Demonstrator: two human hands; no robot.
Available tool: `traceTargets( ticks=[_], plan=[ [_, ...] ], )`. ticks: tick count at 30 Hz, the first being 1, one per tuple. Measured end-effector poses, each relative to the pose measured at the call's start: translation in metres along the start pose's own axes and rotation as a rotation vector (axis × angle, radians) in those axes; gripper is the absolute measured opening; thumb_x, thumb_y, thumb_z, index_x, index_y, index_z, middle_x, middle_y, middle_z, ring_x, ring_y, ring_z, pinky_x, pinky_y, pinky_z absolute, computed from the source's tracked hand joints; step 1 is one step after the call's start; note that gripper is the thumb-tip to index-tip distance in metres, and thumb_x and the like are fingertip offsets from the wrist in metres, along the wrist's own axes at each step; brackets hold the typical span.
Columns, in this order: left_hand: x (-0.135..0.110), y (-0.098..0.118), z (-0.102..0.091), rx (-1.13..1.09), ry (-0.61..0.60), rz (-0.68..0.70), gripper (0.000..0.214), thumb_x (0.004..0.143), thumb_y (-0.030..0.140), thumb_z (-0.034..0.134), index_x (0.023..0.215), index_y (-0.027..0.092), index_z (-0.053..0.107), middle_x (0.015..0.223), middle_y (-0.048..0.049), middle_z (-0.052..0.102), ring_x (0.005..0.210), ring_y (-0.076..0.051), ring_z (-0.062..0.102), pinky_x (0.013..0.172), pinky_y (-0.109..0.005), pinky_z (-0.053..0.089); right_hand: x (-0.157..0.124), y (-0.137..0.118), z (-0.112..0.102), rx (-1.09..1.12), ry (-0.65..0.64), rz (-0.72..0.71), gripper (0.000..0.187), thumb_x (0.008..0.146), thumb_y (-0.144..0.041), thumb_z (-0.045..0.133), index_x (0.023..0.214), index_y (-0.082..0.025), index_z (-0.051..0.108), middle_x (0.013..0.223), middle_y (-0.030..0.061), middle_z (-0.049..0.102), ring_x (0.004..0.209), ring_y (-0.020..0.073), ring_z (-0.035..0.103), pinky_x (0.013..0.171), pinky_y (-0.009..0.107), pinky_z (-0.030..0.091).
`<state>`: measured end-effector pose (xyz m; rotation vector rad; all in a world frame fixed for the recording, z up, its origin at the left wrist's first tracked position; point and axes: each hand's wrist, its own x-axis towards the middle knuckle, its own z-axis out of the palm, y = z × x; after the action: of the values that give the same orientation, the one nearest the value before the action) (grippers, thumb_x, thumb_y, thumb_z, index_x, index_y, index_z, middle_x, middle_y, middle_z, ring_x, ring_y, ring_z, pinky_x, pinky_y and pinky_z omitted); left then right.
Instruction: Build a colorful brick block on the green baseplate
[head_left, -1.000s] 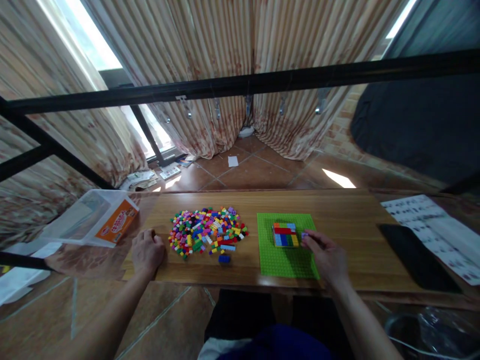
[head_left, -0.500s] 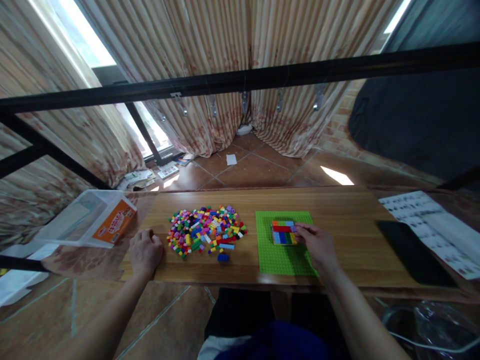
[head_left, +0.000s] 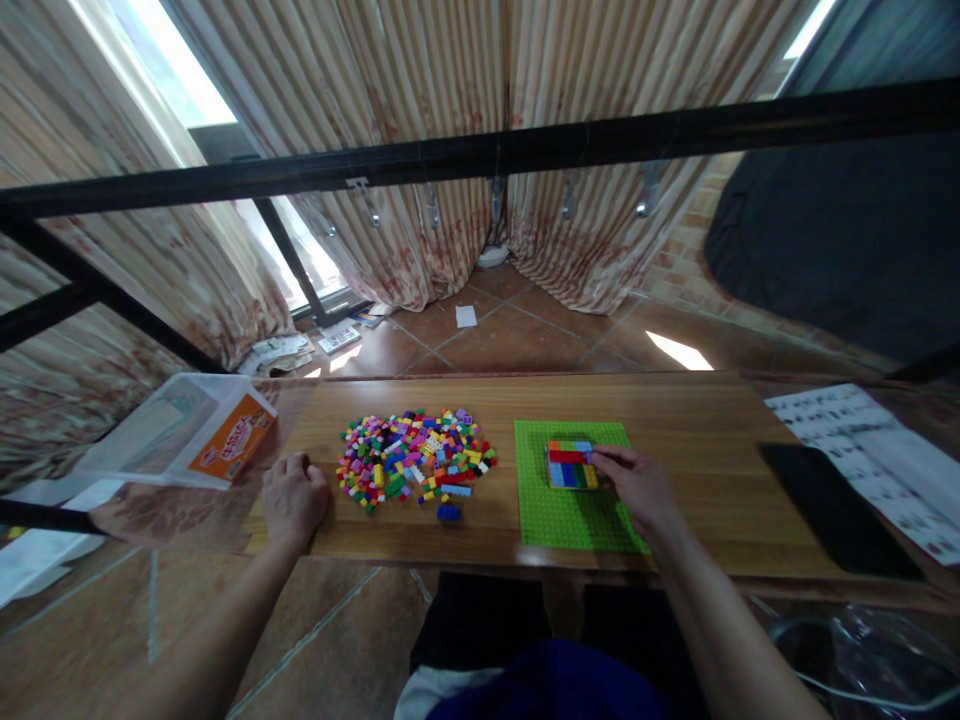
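Note:
My right hand [head_left: 646,487] reaches over the green baseplate [head_left: 547,525]. Its thumb and fingers are pinched together at the right end of a red brick [head_left: 568,457] in the small block of coloured bricks [head_left: 571,477] on the plate. What lies between those fingertips is hidden. At the table's left end my left hand [head_left: 294,497] rests with curled fingers, holding nothing that shows. To its right spreads a pile of loose toy bricks [head_left: 409,450]. A blue brick [head_left: 448,513] sits apart, just in front of the pile.
A clear plastic box [head_left: 169,440] with an orange label stands left of the wooden table [head_left: 697,420]. On the right lie a black flat pad [head_left: 832,505] and a printed sheet [head_left: 862,450]. A black rail [head_left: 450,155] crosses beyond the table.
The view has shifted slightly. My right fingertips stay at the right side of the brick block, and my left hand keeps its place on the table.

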<state>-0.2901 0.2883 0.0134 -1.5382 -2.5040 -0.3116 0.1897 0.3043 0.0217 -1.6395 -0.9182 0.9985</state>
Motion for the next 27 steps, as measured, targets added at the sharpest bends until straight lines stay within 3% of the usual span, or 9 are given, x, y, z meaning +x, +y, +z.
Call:
traceTargets(
  ticks=[5, 12, 18, 27],
  plan=[
    [0.000, -0.001, 0.002, 0.001, 0.020, 0.003, 0.039, 0.089, 0.026, 0.035, 0.115, 0.012, 0.061, 0.116, -0.0165, 0.062, 0.111, -0.032, 0.053, 0.100, -0.041, 0.042, 0.002, 0.002, -0.002, -0.076, 0.049, -0.020, 0.042, 0.058, -0.048, 0.072, 0.082, -0.014, 0.076, 0.067, 0.0069, 0.071, 0.059, 0.0172, 0.061, 0.051, 0.027, 0.043],
    [0.000, -0.002, 0.002, 0.012, 0.017, 0.013, 0.038, 0.090, 0.025, 0.036, 0.115, 0.012, 0.060, 0.115, -0.0167, 0.061, 0.112, -0.031, 0.053, 0.101, -0.041, 0.040, 0.002, -0.001, -0.003, -0.237, 0.094, -0.109, 0.032, 0.065, -0.045, 0.070, 0.080, -0.018, 0.077, 0.075, 0.0077, 0.075, 0.071, 0.0217, 0.065, 0.069, 0.035, 0.048],
    [0.000, -0.001, 0.002, 0.007, 0.004, 0.001, 0.037, 0.090, 0.025, 0.036, 0.113, 0.012, 0.060, 0.116, -0.0161, 0.061, 0.113, -0.030, 0.053, 0.102, -0.040, 0.040, -0.003, -0.004, 0.000, -0.424, 0.108, -0.205, 0.033, 0.073, -0.047, 0.064, 0.082, -0.018, 0.077, 0.078, 0.0098, 0.075, 0.072, 0.0239, 0.067, 0.070, 0.036, 0.047],
    [-0.001, 0.001, -0.001, 0.028, 0.001, -0.005, 0.039, 0.090, 0.027, 0.036, 0.115, 0.012, 0.061, 0.117, -0.0167, 0.061, 0.111, -0.031, 0.053, 0.099, -0.040, 0.042, 0.005, 0.014, 0.009, -0.214, 0.097, -0.129, 0.043, 0.068, -0.052, 0.068, 0.089, -0.015, 0.075, 0.088, 0.0121, 0.076, 0.080, 0.0247, 0.069, 0.078, 0.039, 0.051]
  ],
)
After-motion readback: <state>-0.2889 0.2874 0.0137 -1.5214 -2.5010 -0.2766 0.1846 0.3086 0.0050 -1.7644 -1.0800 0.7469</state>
